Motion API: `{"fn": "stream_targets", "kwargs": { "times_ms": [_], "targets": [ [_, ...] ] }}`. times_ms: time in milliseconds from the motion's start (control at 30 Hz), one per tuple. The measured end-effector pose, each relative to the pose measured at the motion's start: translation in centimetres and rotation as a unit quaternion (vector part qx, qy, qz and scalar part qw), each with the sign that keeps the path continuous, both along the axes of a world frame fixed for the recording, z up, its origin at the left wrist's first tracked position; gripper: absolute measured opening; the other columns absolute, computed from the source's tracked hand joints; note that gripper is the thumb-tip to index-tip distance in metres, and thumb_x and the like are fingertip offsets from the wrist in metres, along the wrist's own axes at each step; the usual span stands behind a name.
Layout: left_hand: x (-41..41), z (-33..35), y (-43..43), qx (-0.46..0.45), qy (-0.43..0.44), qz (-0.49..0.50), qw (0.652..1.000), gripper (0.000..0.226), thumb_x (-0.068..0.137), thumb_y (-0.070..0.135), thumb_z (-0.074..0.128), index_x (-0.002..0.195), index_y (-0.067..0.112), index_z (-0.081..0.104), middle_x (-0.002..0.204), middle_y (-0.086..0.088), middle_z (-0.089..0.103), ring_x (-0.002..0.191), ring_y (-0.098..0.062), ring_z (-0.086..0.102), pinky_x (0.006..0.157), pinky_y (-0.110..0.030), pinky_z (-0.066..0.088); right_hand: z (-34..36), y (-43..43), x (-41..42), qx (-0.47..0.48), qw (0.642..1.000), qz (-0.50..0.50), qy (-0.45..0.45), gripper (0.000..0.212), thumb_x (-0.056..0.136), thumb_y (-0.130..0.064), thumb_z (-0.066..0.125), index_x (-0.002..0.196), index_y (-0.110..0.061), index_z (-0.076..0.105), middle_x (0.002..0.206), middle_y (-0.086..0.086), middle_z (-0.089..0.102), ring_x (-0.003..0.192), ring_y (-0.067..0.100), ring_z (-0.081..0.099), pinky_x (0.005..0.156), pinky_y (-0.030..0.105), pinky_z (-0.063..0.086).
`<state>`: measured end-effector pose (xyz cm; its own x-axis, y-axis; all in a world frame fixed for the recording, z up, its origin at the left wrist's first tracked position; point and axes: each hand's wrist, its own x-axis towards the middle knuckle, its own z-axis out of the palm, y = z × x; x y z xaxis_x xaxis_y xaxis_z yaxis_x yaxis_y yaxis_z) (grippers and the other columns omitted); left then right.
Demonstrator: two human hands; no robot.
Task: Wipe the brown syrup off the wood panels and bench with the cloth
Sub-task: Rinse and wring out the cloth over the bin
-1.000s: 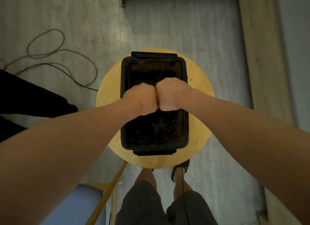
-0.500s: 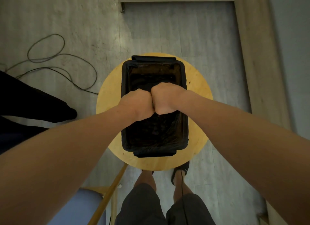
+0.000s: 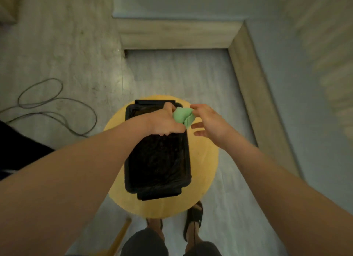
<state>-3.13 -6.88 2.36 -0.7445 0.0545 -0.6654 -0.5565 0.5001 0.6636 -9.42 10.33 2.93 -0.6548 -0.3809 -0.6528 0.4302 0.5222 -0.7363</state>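
The left hand (image 3: 166, 121) clutches the bunched green cloth (image 3: 182, 116) above the black tub (image 3: 158, 160) on the stool (image 3: 207, 160). The right hand (image 3: 209, 122) hovers beside it, fingers loose. The cloth looks soft and light, so it is best gripped as a wad.

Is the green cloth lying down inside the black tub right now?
No, the left hand grips the green cloth bunched up over the black tub, near its far end.

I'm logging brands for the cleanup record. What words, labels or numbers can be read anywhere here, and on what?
None can be read.
The green cloth gripped by the left hand, the black tub and the round yellow stool show no lettering; the right side is blurred.
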Motion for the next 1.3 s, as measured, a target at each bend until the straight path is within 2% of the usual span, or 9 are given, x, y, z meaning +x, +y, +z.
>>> {"fn": "stream_targets", "kwargs": {
  "times_ms": [167, 267, 433, 567, 667, 767, 900, 1067, 1300],
  "targets": [
    [-3.2, 8.5, 4.8, 0.083, 0.083, 0.033, 0.993, 0.028, 0.089, 0.022, 0.06, 0.116, 0.017, 0.06, 0.094, -0.005, 0.069, 0.076, -0.016, 0.065, 0.068, -0.033, 0.053, 7.5, 6.7, -0.4, -0.083, 0.991, -0.097, 0.033, 0.027, 0.098, -0.034, 0.065, 0.12, -0.02, 0.06, 0.106, 0.005, 0.067, 0.09, 0.018, 0.067, 0.075, 0.034, 0.054],
    [-5.2, 14.1, 7.4, 0.103, 0.153, 0.062, 0.981, 0.027, 0.085, 0.025, 0.06, 0.105, 0.013, 0.073, 0.089, 0.0, 0.067, 0.079, -0.016, 0.059, 0.069, -0.029, 0.05, 12.7, 9.8, -0.7, -0.109, 0.982, -0.122, 0.094, 0.04, 0.09, -0.029, 0.077, 0.124, -0.018, 0.058, 0.112, 0.008, 0.068, 0.088, 0.014, 0.071, 0.076, 0.033, 0.056],
    [-7.6, 22.9, 13.3, 0.085, 0.265, 0.093, 0.956, 0.055, 0.067, 0.045, 0.061, 0.119, 0.028, 0.062, 0.101, 0.005, 0.066, 0.092, -0.011, 0.062, 0.076, -0.027, 0.049, 21.0, 15.2, -1.8, -0.122, 0.952, -0.179, 0.219, 0.038, 0.09, -0.018, 0.073, 0.121, -0.017, 0.051, 0.111, 0.008, 0.068, 0.089, 0.014, 0.068, 0.07, 0.027, 0.053],
    [-8.8, 26.4, 18.1, 0.194, 0.326, 0.158, 0.912, 0.014, 0.085, 0.017, 0.07, 0.097, 0.021, 0.063, 0.091, 0.001, 0.068, 0.086, -0.016, 0.065, 0.075, -0.033, 0.056, 24.7, 19.8, -2.5, -0.075, 0.937, -0.148, 0.306, 0.032, 0.094, 0.0, 0.064, 0.112, -0.021, 0.048, 0.097, 0.007, 0.062, 0.076, 0.013, 0.056, 0.062, 0.022, 0.048],
    [-9.2, 28.2, 21.4, 0.263, 0.327, 0.148, 0.895, 0.028, 0.091, -0.008, 0.057, 0.1, 0.018, 0.062, 0.093, -0.004, 0.067, 0.082, -0.016, 0.064, 0.07, -0.029, 0.051, 26.2, 22.4, -2.5, -0.081, 0.941, -0.112, 0.308, 0.039, 0.082, -0.003, 0.073, 0.102, -0.019, 0.044, 0.096, 0.004, 0.051, 0.081, 0.014, 0.048, 0.065, 0.024, 0.043],
    [-9.1, 29.6, 24.1, 0.279, 0.322, 0.122, 0.896, 0.028, 0.077, -0.003, 0.058, 0.09, 0.02, 0.068, 0.091, -0.007, 0.069, 0.083, -0.022, 0.064, 0.073, -0.035, 0.049, 27.6, 24.3, -2.7, -0.205, 0.934, -0.18, 0.233, 0.03, 0.073, -0.024, 0.065, 0.095, -0.019, 0.045, 0.09, 0.002, 0.052, 0.079, 0.014, 0.053, 0.071, 0.031, 0.041],
    [-9.3, 31.0, 26.8, 0.25, 0.34, 0.093, 0.902, 0.035, 0.067, 0.005, 0.054, 0.082, 0.026, 0.077, 0.093, -0.008, 0.072, 0.09, -0.029, 0.064, 0.082, -0.048, 0.048, 29.2, 26.8, -3.9, -0.215, 0.926, -0.194, 0.244, 0.027, 0.094, -0.026, 0.068, 0.117, -0.017, 0.057, 0.107, 0.005, 0.065, 0.095, 0.017, 0.064, 0.08, 0.036, 0.052],
    [-10.7, 32.9, 28.9, 0.168, 0.379, 0.072, 0.907, 0.04, 0.069, 0.016, 0.063, 0.106, 0.03, 0.063, 0.092, -0.007, 0.066, 0.081, -0.021, 0.063, 0.08, -0.043, 0.054, 31.0, 29.8, -5.1, -0.193, 0.928, -0.122, 0.296, 0.024, 0.096, -0.021, 0.07, 0.119, -0.029, 0.065, 0.101, 0.007, 0.063, 0.094, 0.02, 0.063, 0.08, 0.038, 0.05],
    [-12.5, 35.8, 30.4, 0.018, 0.473, 0.022, 0.881, 0.015, 0.093, 0.008, 0.059, 0.086, 0.014, 0.071, 0.07, 0.007, 0.063, 0.058, 0.003, 0.054, 0.058, -0.015, 0.042, 32.8, 32.3, -4.9, -0.126, 0.899, -0.153, 0.39, 0.022, 0.089, -0.032, 0.079, 0.083, -0.029, 0.058, 0.088, -0.002, 0.058, 0.081, 0.013, 0.055, 0.075, 0.035, 0.045]
  ]
}}
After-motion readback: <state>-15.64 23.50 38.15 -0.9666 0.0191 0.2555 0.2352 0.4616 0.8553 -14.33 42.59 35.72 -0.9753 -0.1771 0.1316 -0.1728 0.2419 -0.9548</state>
